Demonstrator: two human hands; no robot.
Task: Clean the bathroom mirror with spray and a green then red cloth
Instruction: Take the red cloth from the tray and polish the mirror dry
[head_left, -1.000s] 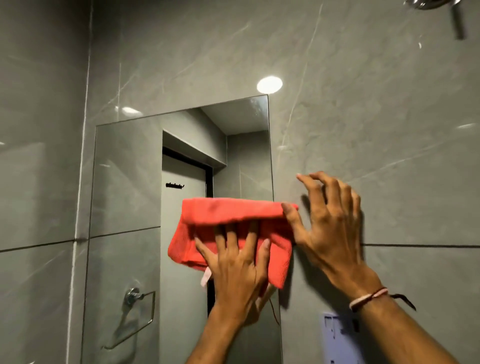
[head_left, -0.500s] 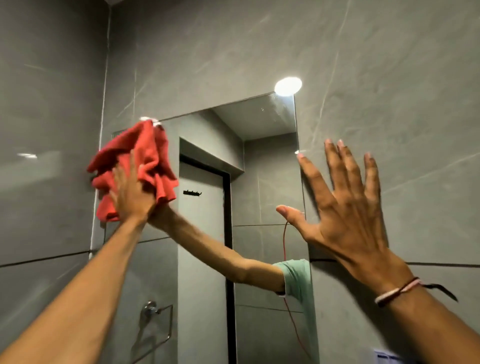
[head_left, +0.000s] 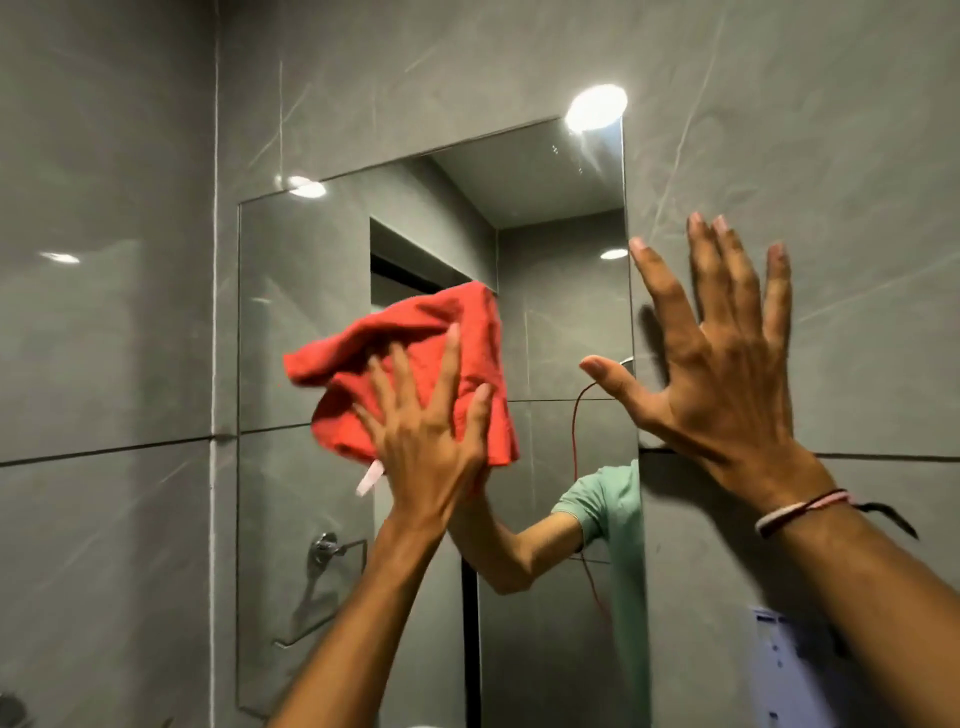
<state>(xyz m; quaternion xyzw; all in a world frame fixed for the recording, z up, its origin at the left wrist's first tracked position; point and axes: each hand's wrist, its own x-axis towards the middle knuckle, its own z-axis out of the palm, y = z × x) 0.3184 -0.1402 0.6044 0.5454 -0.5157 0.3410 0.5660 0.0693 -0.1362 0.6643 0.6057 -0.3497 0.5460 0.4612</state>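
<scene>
A frameless rectangular mirror (head_left: 291, 312) hangs on the grey tiled wall. My left hand (head_left: 426, 441) presses a crumpled red cloth (head_left: 447, 332) flat against the middle of the glass, fingers spread over it. A white label dangles from the cloth's lower edge. My right hand (head_left: 727, 374) rests open with fingers spread on the wall tile just right of the mirror's right edge, the thumb reaching over the glass. A braided band circles that wrist. No green cloth or spray bottle is in view.
Grey marble-look wall tiles (head_left: 857, 208) surround the mirror. The glass reflects a towel ring (head_left: 327, 548), a doorway, ceiling lights, a red cord and a green sleeve. A pale sticker (head_left: 779, 670) sits low on the right wall.
My left hand has swept the red cloth from the mirror's upper left corner down and right to the middle of the glass. My right hand stays braced on the wall.
</scene>
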